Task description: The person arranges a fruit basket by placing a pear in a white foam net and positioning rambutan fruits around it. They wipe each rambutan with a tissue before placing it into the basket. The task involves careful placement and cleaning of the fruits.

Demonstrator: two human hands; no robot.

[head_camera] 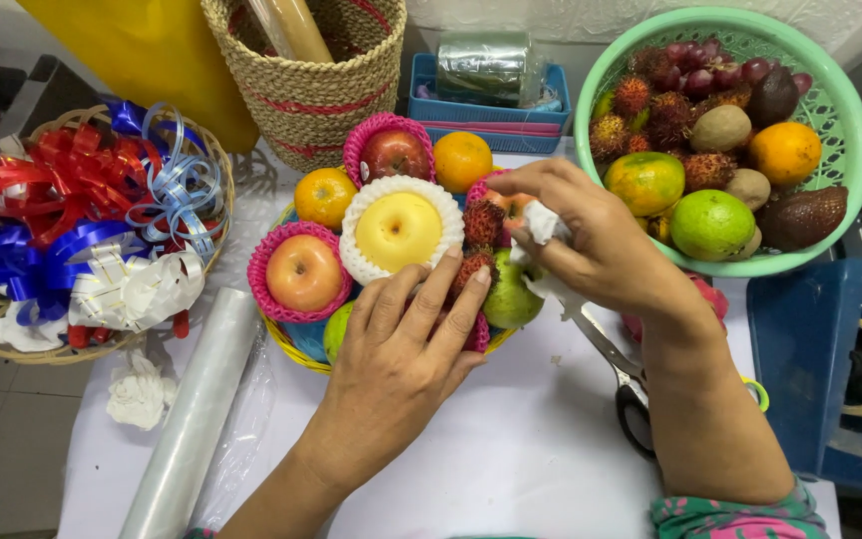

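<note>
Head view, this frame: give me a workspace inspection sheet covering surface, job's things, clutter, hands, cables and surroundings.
Surface: white-covered table, mostly bare near the camera.
Job's things: round woven fruit basket holding a yellow apple in white foam netting, red apples in pink netting, oranges, rambutans and a green pear; white crumpled tissue.
Clutter: roll of clear wrap, scissors, green plastic basket of mixed fruit, wicker tray of red, blue and white ribbon bows, blue tape dispenser.
Hands: left hand rests on the fruit; right hand pinches the tissue.
Cables: nothing seen.
Surroundings: tall woven basket, blue plastic tray, tiled floor at left.
</note>
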